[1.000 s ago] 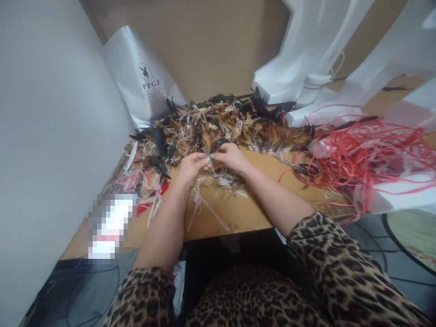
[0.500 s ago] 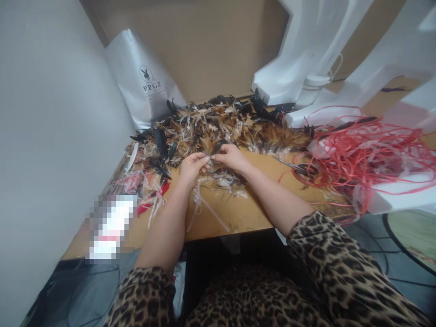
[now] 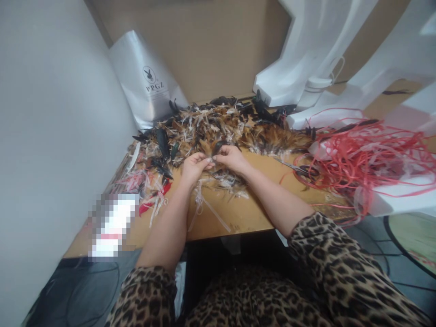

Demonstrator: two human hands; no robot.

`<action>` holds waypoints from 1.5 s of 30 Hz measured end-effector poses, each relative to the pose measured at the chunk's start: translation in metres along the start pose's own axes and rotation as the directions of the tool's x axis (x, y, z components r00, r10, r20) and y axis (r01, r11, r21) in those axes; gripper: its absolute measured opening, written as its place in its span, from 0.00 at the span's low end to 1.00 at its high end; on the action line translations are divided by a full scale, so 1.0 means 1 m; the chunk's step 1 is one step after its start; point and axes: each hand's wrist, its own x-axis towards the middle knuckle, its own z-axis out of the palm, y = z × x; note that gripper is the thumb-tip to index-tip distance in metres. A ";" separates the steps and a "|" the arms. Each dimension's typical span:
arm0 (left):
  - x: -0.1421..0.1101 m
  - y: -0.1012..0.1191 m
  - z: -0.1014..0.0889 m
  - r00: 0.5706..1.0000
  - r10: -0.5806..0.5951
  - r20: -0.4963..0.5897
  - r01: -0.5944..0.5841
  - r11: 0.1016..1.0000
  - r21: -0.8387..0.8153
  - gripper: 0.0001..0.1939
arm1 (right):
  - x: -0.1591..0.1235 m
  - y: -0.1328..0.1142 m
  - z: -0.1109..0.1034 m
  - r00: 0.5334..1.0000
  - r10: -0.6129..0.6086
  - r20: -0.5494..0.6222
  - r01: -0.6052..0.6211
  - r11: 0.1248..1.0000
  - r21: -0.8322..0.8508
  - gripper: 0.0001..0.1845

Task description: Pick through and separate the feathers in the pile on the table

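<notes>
My left hand (image 3: 195,167) and my right hand (image 3: 231,159) meet fingertip to fingertip over the wooden table (image 3: 218,218). Both are closed in a pinch on a small bunch of feathers (image 3: 207,147), brown with a dark one among them, which fans out away from me. Their quill ends are hidden between my fingers. Right behind lies a large pile of brown and black feathers (image 3: 211,119). Under and in front of my hands are paler loose feathers (image 3: 231,181) and a whitish ribbon (image 3: 200,200) with trailing ends.
Scissors (image 3: 299,169) lie to the right, beside a tangle of red strings (image 3: 368,159). A silver bag (image 3: 139,81) and a lidded bottle (image 3: 313,91) stand at the back. Red and white scraps (image 3: 136,181) lie left, near a blurred-out bright patch.
My hands stay together at nearly the same spot, with the left fingers slightly shifted. The feather bunch has tilted a little to the left. The whole view has shifted slightly.
</notes>
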 end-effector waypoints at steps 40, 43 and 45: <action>0.001 0.000 0.006 0.997 -0.056 -0.058 0.048 0.989 -0.137 0.14 | -0.003 0.003 0.023 0.953 0.292 0.076 -0.254 0.638 0.727 0.22; 0.002 -0.001 0.003 0.996 -0.078 -0.052 0.070 0.988 -0.140 0.13 | -0.002 0.003 0.019 0.930 0.325 0.170 -0.349 0.641 0.684 0.21; 0.003 -0.001 0.000 0.994 -0.095 -0.059 0.084 0.983 -0.166 0.14 | -0.001 -0.005 0.013 0.908 0.374 0.189 -0.412 0.710 0.571 0.19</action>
